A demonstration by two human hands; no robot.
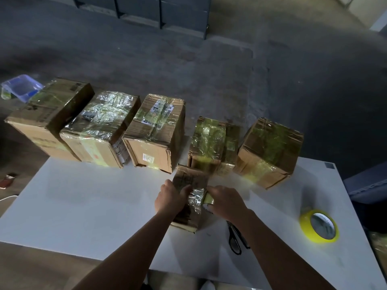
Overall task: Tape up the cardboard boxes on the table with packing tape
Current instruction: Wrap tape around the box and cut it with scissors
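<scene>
A small cardboard box [189, 181] lies in the middle of the white table [83, 201], with shiny tape across its near half. My left hand [170, 198] presses on the box's left side, thumb over the top. My right hand [225, 203] holds a small roll of yellowish tape [208, 199] against the box's right edge. A bigger yellow tape roll [319, 226] lies flat at the right of the table. Black scissors [236, 237] lie beside my right forearm.
Several taped cardboard boxes stand in a row along the table's far edge, from the large one [50, 116] at the left to the one [270, 151] at the right. A blue plastic bin [21, 87] sits on the floor, far left. A dark crate [368, 185] stands by the table's right.
</scene>
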